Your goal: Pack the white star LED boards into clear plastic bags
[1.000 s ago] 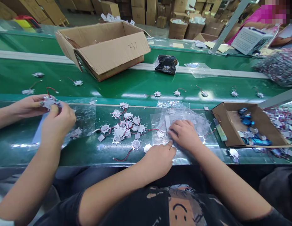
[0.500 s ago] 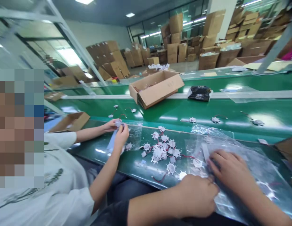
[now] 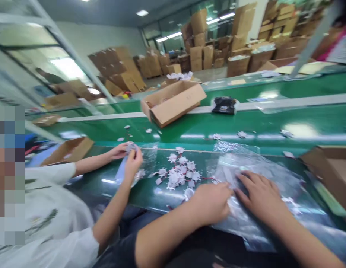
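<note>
A clear plastic bag (image 3: 281,167) lies spread on the green work surface in front of me. My left hand (image 3: 213,203) is closed at the bag's near left edge, the plastic running to its fingertips. My right hand (image 3: 259,193) rests palm down on the bag, fingers spread and thumb apart. A pale strip (image 3: 229,176) shows beside its fingertips, too blurred to name. Left of the bag is a pile of white, spiky-edged round parts (image 3: 178,175) with red wires. More such parts (image 3: 291,204) lie at the bag's right side, by my right forearm.
On my left, a co-worker's hands (image 3: 130,152) hold a similar white part. An open cardboard box (image 3: 175,106) and a black package (image 3: 224,105) stand beyond the green belt (image 3: 186,130), which carries scattered parts. Another cardboard box (image 3: 329,163) is at the right.
The view has shifted, so the scene sits further left and more of the right-hand box shows. Both my hands stay at the bag; the right hand's fingers look more spread.
</note>
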Available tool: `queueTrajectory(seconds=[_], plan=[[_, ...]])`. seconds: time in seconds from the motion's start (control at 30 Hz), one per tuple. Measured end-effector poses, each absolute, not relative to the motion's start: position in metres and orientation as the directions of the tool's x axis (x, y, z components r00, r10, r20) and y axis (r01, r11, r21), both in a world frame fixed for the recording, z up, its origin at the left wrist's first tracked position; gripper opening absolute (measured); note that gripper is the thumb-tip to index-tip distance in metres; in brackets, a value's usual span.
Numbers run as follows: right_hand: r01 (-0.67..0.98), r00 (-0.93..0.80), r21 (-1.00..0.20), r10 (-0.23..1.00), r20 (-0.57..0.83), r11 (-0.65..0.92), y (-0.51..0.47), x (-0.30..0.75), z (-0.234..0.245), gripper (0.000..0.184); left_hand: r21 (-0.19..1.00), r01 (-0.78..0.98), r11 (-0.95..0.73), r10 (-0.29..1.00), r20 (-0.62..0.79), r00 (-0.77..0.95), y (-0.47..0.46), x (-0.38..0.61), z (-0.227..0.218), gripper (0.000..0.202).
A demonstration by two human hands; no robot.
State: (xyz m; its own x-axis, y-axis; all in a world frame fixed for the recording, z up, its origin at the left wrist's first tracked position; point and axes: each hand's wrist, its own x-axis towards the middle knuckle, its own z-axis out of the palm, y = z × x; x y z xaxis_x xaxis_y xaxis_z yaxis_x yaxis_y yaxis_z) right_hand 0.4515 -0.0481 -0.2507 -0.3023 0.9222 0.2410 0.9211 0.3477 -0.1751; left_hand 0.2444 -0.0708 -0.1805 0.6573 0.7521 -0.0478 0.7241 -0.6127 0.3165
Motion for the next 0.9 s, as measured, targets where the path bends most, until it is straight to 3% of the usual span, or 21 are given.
queueTrajectory(seconds=[0.2,0.43,0.53,0.9], plan=[[0.931,-0.222,-0.287,0.974,0.040,0.224,-0.036,0.443,-0.215,0.035,0.415,0.742,-0.526,0.782,-0.108,0.615,-0.066,0.251,-0.192,0.037],[0.957,-0.179,-0.236,0.984,-0.014,0.171,-0.026,0.423,-0.205,0.027,0.409,0.786,-0.464,0.836,-0.090,0.541,-0.057,0.259,-0.196,0.037],[0.962,-0.158,-0.232,0.987,-0.038,0.145,-0.020,0.420,-0.204,0.024,0.376,0.778,-0.503,0.807,-0.120,0.579,-0.055,0.262,-0.197,0.037],[0.918,-0.020,-0.397,0.997,-0.069,-0.009,-0.006,0.409,-0.215,0.025,0.240,0.765,-0.598,0.772,-0.084,0.630,-0.055,0.261,-0.200,0.028]])
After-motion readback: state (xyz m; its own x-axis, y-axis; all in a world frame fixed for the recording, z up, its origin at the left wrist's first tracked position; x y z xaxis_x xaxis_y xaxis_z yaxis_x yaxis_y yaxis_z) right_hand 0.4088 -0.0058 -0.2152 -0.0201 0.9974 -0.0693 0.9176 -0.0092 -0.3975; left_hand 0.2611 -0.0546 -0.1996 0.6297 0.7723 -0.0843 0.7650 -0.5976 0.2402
